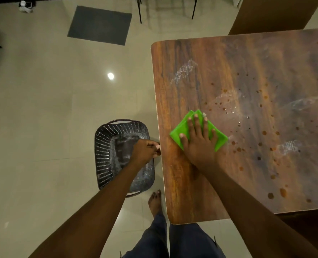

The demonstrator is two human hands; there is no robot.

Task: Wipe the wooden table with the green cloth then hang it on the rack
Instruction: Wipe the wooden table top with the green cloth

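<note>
A folded green cloth (182, 128) lies flat on the wooden table (219, 71) near its left edge. My right hand (198, 140) presses down on the cloth with fingers spread. Brown drops and white smears dot the tabletop to the right of the cloth. My left hand (145, 150) is cupped just off the table's left edge, fingers touching the edge, above a dark basket. No rack is in view.
A dark perforated plastic basket (106, 153) stands on the tiled floor left of the table. My bare foot (154, 202) and trouser legs are below. A grey mat (99, 25) and chair legs (139, 12) lie farther off. A cardboard box (275, 13) stands behind the table.
</note>
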